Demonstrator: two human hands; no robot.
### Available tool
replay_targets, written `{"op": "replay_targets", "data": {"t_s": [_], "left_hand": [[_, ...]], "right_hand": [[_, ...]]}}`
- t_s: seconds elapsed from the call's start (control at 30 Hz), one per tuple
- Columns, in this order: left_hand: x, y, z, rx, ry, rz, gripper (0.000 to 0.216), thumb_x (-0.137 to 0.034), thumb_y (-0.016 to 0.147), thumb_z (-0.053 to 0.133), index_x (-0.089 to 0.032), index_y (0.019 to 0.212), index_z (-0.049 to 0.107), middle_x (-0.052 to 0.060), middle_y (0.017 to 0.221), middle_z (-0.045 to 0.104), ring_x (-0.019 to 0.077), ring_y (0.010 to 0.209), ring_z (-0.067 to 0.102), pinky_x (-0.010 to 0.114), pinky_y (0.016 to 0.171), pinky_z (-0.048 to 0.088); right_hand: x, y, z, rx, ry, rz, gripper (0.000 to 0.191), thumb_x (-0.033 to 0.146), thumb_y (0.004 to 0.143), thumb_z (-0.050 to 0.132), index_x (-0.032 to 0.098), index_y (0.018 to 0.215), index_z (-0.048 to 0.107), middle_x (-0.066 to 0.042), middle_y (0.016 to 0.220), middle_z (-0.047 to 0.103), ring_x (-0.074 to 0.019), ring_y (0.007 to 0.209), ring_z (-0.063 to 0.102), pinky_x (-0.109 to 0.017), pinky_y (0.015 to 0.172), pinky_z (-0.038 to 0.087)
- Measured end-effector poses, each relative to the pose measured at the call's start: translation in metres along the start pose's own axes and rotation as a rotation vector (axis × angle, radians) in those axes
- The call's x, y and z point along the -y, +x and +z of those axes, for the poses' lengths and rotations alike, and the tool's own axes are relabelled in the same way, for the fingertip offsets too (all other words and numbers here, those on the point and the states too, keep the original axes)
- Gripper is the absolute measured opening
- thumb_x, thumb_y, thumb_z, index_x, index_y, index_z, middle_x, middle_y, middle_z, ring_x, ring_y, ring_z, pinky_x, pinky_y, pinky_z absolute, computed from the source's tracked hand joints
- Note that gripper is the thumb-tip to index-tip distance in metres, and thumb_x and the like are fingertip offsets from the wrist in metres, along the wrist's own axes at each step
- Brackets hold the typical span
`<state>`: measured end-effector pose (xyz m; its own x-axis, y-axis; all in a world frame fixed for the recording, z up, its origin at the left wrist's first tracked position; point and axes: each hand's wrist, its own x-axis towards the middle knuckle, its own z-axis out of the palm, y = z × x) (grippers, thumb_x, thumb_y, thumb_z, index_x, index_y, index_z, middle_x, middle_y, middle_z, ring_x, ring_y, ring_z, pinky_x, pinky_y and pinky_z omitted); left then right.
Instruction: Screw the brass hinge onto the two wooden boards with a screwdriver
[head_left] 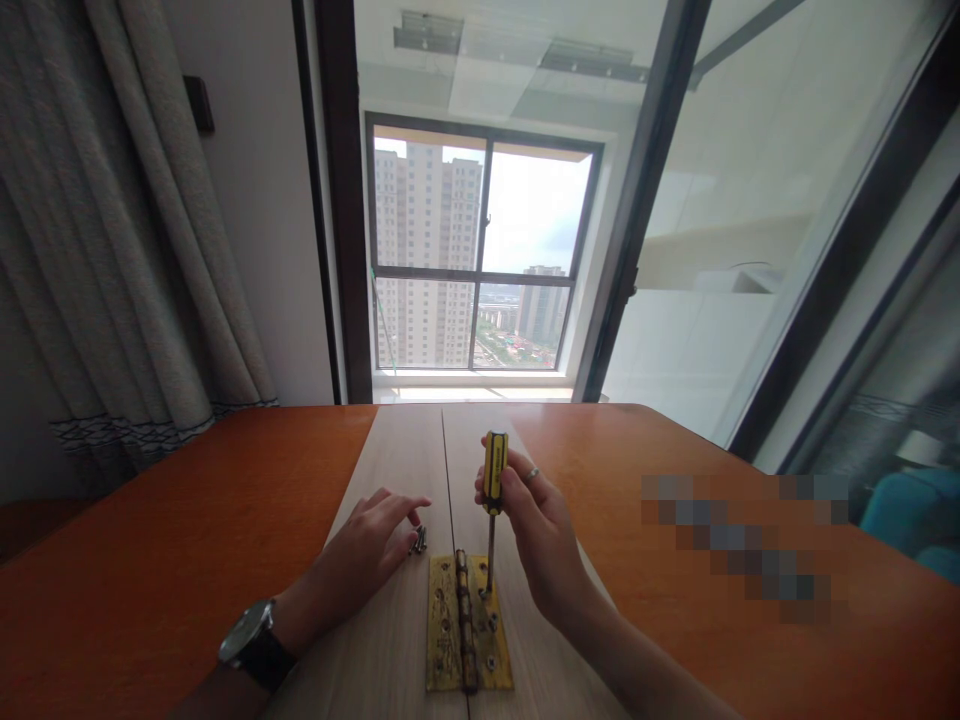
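My right hand is closed around the yellow-and-black handle of a screwdriver, held upright. Its shaft points down to a screw in the right leaf of a worn brass hinge; whether the tip sits in the screw head is too small to tell. Screws also show in lower holes of that leaf, while the left leaf's holes have none visible. The hinge lies open across the seam of two pale wooden boards. My left hand rests on the left board, fingers apart, beside several loose screws.
The boards lie on an orange-brown wooden table. A blurred patch covers something on its right side. Beyond the far edge are a dark-framed glass door and a window. A grey curtain hangs at left; a teal chair stands at right.
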<state>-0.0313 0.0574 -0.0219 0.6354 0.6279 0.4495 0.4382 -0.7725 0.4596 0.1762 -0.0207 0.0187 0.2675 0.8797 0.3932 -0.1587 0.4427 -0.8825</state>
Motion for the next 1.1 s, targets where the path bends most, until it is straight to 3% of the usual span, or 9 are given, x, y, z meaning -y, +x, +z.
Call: {"op": "replay_targets", "data": {"t_s": [0.63, 0.8, 0.93, 1.1], "left_hand": [[0.0028, 0.0006, 0.0003, 0.004, 0.017, 0.017, 0.036, -0.015, 0.095, 0.053, -0.024, 0.129, 0.062, 0.005, 0.109, 0.071, 0.0226, 0.107, 0.063, 0.040, 0.100, 0.050], [0.0011, 0.0007, -0.0014, 0.014, 0.019, 0.024, 0.036, -0.014, 0.094, 0.052, -0.024, 0.127, 0.062, 0.005, 0.108, 0.071, 0.0229, 0.106, 0.064, 0.039, 0.098, 0.051], [0.0008, 0.0011, -0.0009, 0.002, 0.020, 0.019, 0.034, -0.012, 0.093, 0.053, -0.024, 0.122, 0.064, 0.005, 0.106, 0.071, 0.0226, 0.105, 0.064, 0.039, 0.098, 0.051], [0.0010, 0.0009, -0.0005, 0.009, 0.014, 0.016, 0.033, -0.013, 0.093, 0.053, -0.024, 0.123, 0.064, 0.005, 0.106, 0.071, 0.0226, 0.105, 0.064, 0.039, 0.099, 0.051]], "right_hand": [[0.0014, 0.0004, 0.0030, 0.002, 0.047, 0.005, 0.044, 0.055, 0.097, 0.051, 0.019, 0.117, 0.066, -0.002, 0.079, 0.064, -0.0182, 0.072, 0.057, -0.033, 0.073, 0.045], [0.0002, 0.0006, 0.0020, 0.007, -0.010, -0.018, 0.038, 0.053, 0.093, 0.060, 0.021, 0.113, 0.067, -0.001, 0.081, 0.062, -0.0173, 0.072, 0.055, -0.032, 0.071, 0.042], [-0.0010, 0.0009, -0.0007, -0.031, -0.173, -0.032, 0.040, 0.052, 0.091, 0.063, 0.021, 0.115, 0.070, 0.001, 0.075, 0.053, -0.0172, 0.071, 0.048, -0.031, 0.068, 0.038], [0.0009, 0.0004, -0.0010, -0.016, -0.239, -0.014, 0.050, 0.052, 0.092, 0.061, 0.020, 0.131, 0.065, 0.004, 0.069, 0.040, -0.0157, 0.065, 0.037, -0.031, 0.063, 0.032]]}}
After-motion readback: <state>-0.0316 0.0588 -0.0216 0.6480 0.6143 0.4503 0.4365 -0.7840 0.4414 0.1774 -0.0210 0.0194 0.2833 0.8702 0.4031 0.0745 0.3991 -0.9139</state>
